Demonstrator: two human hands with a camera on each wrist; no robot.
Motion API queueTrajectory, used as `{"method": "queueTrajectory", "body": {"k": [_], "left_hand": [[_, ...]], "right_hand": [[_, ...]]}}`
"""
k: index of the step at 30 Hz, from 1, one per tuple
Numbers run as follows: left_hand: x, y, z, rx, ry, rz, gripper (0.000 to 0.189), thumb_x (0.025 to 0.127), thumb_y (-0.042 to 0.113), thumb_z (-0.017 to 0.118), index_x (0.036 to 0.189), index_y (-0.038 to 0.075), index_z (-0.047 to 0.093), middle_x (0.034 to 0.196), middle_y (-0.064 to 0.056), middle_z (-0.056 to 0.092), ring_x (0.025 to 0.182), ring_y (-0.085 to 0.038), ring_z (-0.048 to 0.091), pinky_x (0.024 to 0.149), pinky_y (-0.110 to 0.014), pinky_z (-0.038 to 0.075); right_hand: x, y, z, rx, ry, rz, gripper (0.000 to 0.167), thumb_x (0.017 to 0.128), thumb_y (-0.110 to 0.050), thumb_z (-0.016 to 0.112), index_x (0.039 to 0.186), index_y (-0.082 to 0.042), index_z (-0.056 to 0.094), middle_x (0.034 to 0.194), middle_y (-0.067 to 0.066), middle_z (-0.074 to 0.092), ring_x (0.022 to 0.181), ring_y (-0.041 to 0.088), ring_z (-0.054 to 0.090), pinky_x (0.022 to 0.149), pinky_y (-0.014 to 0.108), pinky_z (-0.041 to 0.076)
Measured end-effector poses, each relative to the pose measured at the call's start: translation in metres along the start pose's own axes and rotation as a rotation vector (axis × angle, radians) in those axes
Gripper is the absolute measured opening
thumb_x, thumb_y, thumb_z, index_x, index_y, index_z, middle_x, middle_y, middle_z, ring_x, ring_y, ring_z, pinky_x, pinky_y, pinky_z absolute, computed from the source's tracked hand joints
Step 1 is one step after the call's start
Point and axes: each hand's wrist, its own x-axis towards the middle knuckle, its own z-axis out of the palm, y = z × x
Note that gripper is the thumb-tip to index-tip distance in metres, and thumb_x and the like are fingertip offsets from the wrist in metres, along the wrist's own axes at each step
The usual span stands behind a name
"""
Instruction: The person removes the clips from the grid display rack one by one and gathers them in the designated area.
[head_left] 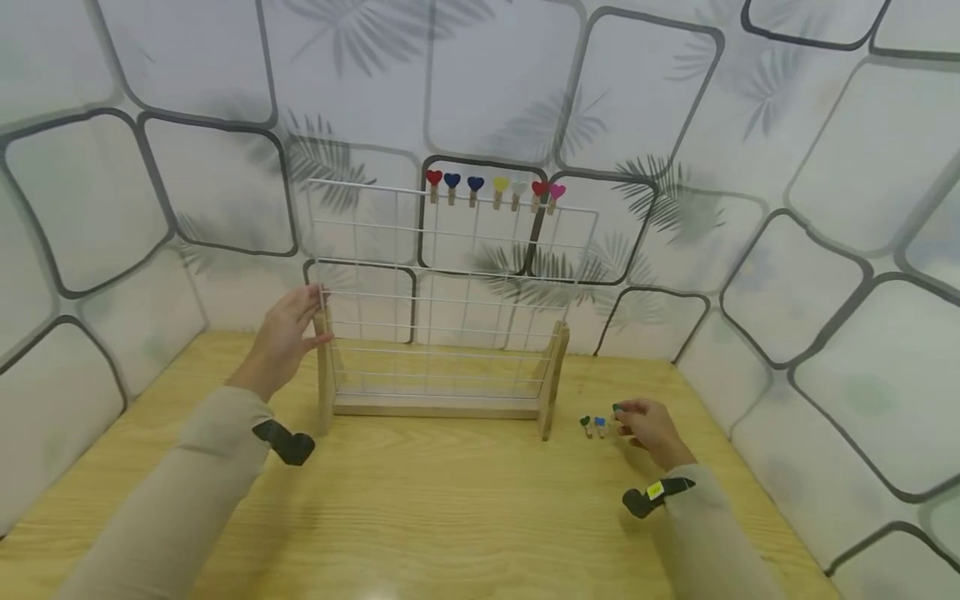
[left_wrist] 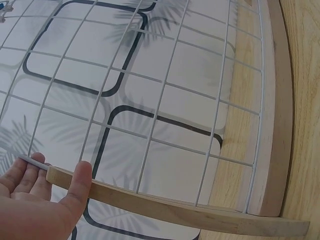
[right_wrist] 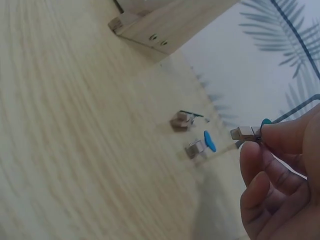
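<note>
A white wire grid rack (head_left: pixel 450 297) stands upright in a wooden base. My left hand (head_left: pixel 283 332) holds its left edge, with the thumb (left_wrist: pixel 81 176) across the wooden post (left_wrist: pixel 150 202) and fingertips at the wire above the post's end. My right hand (head_left: pixel 651 429) pinches a small wooden clothespin (right_wrist: pixel 244 133) with a green heart between thumb and forefinger, close over the table. Beside it on the table lie a dark green heart clothespin (head_left: pixel 586 423) and a blue heart clothespin (head_left: pixel 600 422).
Several heart clothespins, among them a yellow one (head_left: pixel 501 187) and a pink one (head_left: pixel 557 193), are clipped along the rack's top wire. The wooden table (head_left: pixel 450 508) meets patterned walls (head_left: pixel 810 283) at the back and sides.
</note>
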Motion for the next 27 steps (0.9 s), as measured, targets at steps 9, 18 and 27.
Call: {"method": "queueTrajectory", "body": {"k": [9, 18, 27], "left_hand": [[0.001, -0.001, 0.001, -0.013, 0.007, 0.003, 0.065, 0.107, 0.040, 0.022, 0.154, 0.001, -0.001, 0.161, -0.013, -0.004, 0.147, -0.022, -0.004, 0.109, -0.036, 0.036], [0.002, 0.000, 0.000, 0.011, 0.013, 0.026, 0.065, 0.107, 0.038, 0.022, 0.153, -0.001, -0.002, 0.161, -0.017, -0.002, 0.147, -0.024, -0.003, 0.097, -0.026, 0.045], [0.000, 0.000, 0.003, 0.022, 0.034, 0.020, 0.063, 0.108, 0.036, 0.022, 0.153, -0.001, 0.000, 0.161, -0.017, 0.000, 0.147, -0.025, -0.001, 0.091, -0.023, 0.047]], "right_hand": [[-0.001, 0.012, 0.005, 0.042, 0.033, 0.054, 0.031, 0.097, -0.001, 0.053, 0.123, 0.015, 0.050, 0.104, 0.017, 0.061, 0.077, 0.016, 0.060, 0.066, 0.024, 0.054], [0.005, 0.018, 0.012, 0.104, 0.034, 0.110, 0.029, 0.096, -0.002, 0.055, 0.121, 0.014, 0.051, 0.090, 0.011, 0.061, 0.071, 0.014, 0.058, 0.059, 0.022, 0.051], [0.007, 0.021, 0.014, 0.024, 0.046, 0.108, 0.028, 0.097, 0.000, 0.052, 0.120, 0.015, 0.054, 0.085, 0.011, 0.062, 0.066, 0.014, 0.057, 0.055, 0.022, 0.050]]}}
